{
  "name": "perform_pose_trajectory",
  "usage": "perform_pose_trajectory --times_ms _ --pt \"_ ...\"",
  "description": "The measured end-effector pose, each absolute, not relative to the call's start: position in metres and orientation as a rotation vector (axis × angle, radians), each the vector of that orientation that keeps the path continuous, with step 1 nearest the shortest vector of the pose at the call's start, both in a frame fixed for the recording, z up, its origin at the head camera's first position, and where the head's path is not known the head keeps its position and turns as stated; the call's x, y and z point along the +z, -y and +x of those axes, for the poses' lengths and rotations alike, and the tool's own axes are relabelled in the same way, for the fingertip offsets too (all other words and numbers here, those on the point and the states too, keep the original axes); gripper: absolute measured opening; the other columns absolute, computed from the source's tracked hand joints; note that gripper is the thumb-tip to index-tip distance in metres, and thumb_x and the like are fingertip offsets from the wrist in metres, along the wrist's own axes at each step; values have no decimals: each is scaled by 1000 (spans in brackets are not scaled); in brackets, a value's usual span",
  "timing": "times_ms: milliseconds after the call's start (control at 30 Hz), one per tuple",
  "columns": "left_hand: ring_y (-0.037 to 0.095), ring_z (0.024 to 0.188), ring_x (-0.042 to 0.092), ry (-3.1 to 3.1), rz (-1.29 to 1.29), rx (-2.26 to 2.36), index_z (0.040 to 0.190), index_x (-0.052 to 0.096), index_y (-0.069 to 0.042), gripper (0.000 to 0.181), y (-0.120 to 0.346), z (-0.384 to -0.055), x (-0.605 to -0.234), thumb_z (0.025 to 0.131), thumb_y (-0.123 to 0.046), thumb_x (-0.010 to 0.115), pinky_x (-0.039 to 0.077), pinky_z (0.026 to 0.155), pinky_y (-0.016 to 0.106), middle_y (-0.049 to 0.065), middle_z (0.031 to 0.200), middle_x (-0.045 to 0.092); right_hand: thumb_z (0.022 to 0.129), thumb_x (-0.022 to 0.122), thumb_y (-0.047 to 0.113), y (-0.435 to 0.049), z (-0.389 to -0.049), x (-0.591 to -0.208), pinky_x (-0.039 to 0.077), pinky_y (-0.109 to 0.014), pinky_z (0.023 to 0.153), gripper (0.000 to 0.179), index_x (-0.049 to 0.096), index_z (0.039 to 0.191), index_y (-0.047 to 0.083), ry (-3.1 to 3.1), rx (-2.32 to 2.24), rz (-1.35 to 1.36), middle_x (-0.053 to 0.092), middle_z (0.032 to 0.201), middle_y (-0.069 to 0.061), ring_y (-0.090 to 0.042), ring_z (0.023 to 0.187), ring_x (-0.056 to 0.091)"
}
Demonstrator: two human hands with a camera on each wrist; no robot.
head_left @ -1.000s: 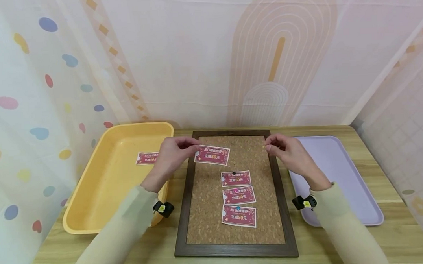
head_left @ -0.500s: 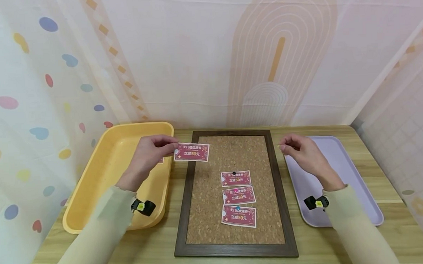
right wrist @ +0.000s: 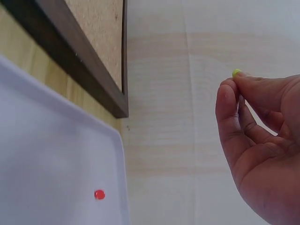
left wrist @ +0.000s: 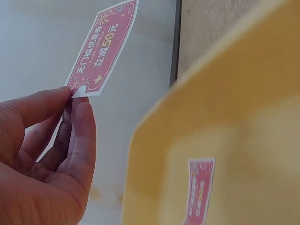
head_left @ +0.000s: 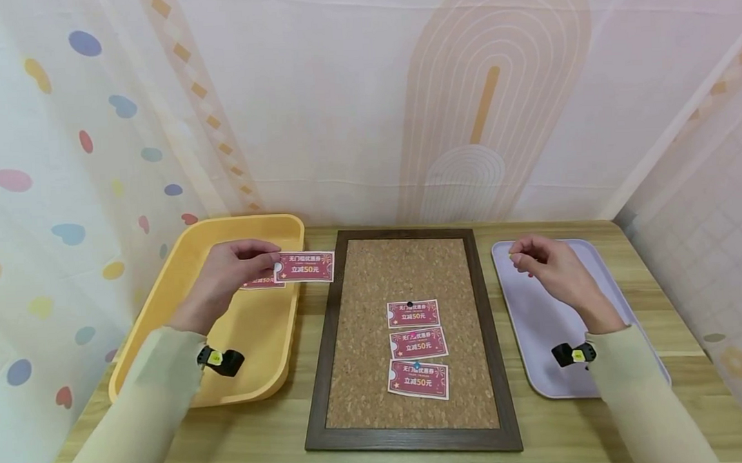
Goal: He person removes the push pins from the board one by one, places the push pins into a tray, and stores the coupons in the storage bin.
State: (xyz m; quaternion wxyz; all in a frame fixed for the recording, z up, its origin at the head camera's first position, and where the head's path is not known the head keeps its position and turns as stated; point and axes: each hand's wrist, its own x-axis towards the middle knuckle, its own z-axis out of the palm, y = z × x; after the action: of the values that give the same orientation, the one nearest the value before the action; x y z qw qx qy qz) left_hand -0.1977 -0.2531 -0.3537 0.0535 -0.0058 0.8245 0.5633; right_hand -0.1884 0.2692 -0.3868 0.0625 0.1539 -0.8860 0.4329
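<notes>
My left hand (head_left: 226,279) pinches a pink paper coupon (head_left: 307,267) by its left end, raised over the right side of the yellow tray (head_left: 157,324). Behind it, a second coupon (left wrist: 200,190) lies in that tray. Above the lilac tray (head_left: 538,352), my right hand (head_left: 553,275) pinches a small yellow-green thumbtack (right wrist: 236,72); only its head shows. Between the hands lies a framed corkboard (head_left: 361,370). Three coupons sit in a column on it: the top one (head_left: 413,317) has a black tack, the middle one (head_left: 418,345) a pink tack, the bottom one (head_left: 418,381) a blue tack.
In the lilac tray lies a red tack (right wrist: 99,194). Both trays flank the board on a wooden table (head_left: 274,443). Patterned curtain (head_left: 341,122) rises behind the table's far edge, and more hangs at the sides.
Both hands have moved apart: the left hand went left with its coupon, from over the corkboard to the yellow tray. The right hand went right, from the board's edge to the lilac tray.
</notes>
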Motion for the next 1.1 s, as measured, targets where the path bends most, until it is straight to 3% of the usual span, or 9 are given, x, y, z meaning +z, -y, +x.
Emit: perform_pose_trajectory --times_ms 233,533,800,1100 --pt "6 84 68 -2478 -75 1720 124 66 9 35 278 -203 -361 99 -16 71 58 77 23 -8 94 71 101 65 5 -280 -187 -391 42 -23 62 7 67 106 0 2699 1285 429 64 83 -10 -8 70 55" --pt "4 86 71 -2321 -78 1874 106 77 -7 11 309 -206 -370 100 -6 68 58 81 23 -9 93 74 101 65 4 -294 -190 -396 45 -17 68 8 67 106 -2 2716 1251 415 68 85 -9 -2 75 61" --pt "6 84 72 -2162 -127 1994 94 80 -15 23 330 -208 -382 100 1 65 58 79 22 -7 92 75 100 64 -1 -306 -193 -400 47 -17 69 5 67 103 -4 2754 1201 475 68 87 -12 -10 76 63" --pt "7 84 73 -2135 -207 1970 94 79 -18 24 343 -208 -388 101 0 64 58 82 24 -6 92 75 100 63 -4 -324 -197 -405 48 -15 71 7 65 103 -10 2797 1239 455 66 89 -13 -5 77 60"
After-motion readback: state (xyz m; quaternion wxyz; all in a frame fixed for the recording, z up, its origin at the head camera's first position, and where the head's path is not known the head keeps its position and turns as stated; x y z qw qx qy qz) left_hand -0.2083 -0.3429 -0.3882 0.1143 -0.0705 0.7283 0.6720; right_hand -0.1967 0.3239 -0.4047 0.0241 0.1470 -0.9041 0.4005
